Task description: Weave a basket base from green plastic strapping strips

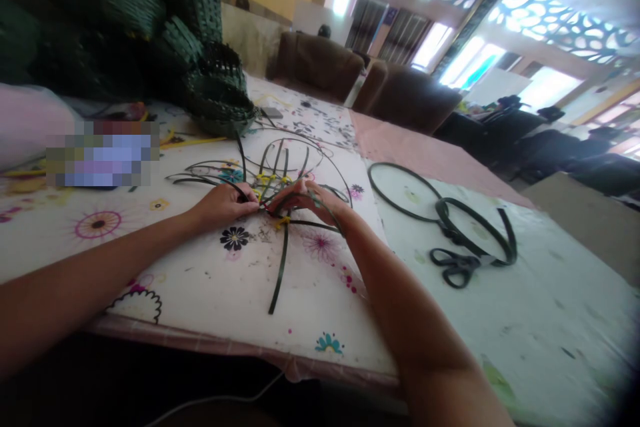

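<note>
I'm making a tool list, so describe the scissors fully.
The scissors lie on the pale green table covering, right by the coiled dark strip. Two dark, rounded finger loops sit spread at the left. A greyish blade part points right, toward the strip; blur hides its tips and whether it's fully closed. Nobody is touching them.

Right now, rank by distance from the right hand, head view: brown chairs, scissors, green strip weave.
From right hand:
1. Green strip weave: at the fingers.
2. Scissors: out to the right.
3. Brown chairs: far ahead, in the background.
</note>
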Demonstrator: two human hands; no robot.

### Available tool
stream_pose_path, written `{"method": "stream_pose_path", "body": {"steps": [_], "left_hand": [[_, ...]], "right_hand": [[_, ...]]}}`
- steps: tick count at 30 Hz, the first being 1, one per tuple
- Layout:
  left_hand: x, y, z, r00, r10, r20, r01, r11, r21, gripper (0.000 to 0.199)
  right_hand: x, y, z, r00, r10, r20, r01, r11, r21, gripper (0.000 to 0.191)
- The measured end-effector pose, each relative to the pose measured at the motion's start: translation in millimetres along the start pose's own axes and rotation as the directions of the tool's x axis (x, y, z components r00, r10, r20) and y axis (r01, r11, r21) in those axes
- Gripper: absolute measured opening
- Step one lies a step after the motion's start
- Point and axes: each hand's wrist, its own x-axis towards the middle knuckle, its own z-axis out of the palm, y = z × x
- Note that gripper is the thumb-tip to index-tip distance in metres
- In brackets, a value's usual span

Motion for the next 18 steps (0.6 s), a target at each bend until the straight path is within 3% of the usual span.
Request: {"method": "stream_pose_path", "body": {"steps": [4,13,16,18], "left_hand": [[0.2,-0.4,-0.4,1.0,0.008,0.007,-0.008,1.0,0.014,0.033],[0.4,-0.8,0.2,1.0,0.027,0.003,-0.027,0.999,0.018,0.03],[0.0,-0.6,0.2,1.0,0.03,0.007,-0.03,0.999,0.015,0.032],[0.0,-0.9,0.2,0.999,0.037,0.005,-0.037,0.999,0.013,0.032]], "right_hand": [[-3.0,-3.7,-1.2,0.995,-0.047,0.092,0.03,0.985,0.17,0.08],[2.8,5.8,3.1,0.999,0.041,0.026,-0.047,0.968,0.247,0.092],[1.6,1.8,1.6,0.997,0.018,0.069,-0.034,0.971,0.236,0.08],[0.3,-1.8,1.0,0.999,-0.016,0.034,0.008,0.973,0.233,0.068]]}}
